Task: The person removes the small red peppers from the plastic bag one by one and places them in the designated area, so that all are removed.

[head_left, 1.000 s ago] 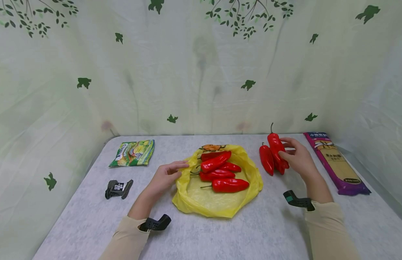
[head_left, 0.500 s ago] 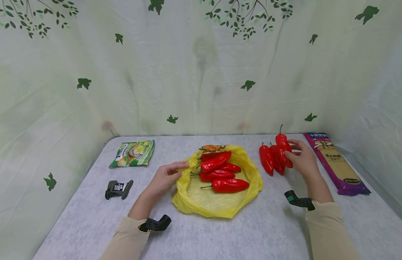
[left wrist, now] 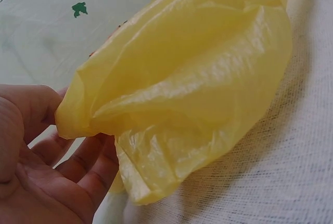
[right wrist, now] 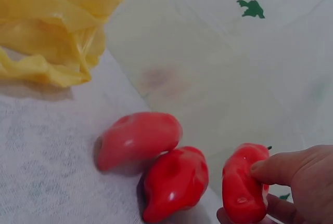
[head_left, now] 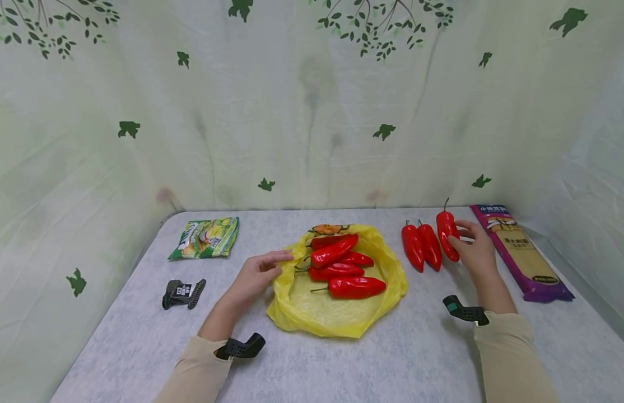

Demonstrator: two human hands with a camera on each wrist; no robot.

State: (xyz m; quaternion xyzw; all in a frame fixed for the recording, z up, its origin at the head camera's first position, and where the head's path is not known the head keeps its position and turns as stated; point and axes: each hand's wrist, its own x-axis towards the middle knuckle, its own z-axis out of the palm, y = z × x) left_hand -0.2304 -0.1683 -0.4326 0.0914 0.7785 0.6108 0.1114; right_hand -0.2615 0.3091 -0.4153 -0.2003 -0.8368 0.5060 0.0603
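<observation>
A yellow plastic bag [head_left: 332, 327] lies with its mouth spread, and several red peppers [head_left: 337, 272] rest inside it. At the bag's left rim, my left hand [head_left: 254, 276] pinches the edge between thumb and fingers; the left wrist view shows the film [left wrist: 197, 78] stretching away from this hand [left wrist: 57, 167]. Toward the back right, my right hand [head_left: 474, 246] holds a red pepper [head_left: 447, 235] by its side, stem pointing away. Thumb on one side and fingers beneath grip this pepper [right wrist: 244, 185] in the right wrist view. Two more red peppers [head_left: 413, 246] lie side by side to its left.
A purple noodle packet [head_left: 522, 254] lies right of my right hand. On the left are a green snack packet [head_left: 206, 238] and a small black wrapped item [head_left: 183, 294]. A leaf-printed cloth [head_left: 312, 112] stands up behind the table's back edge.
My right hand has shifted slightly right with its pepper, away from the two peppers beside it; one of those is now more fully seen. The left hand and bag stay put.
</observation>
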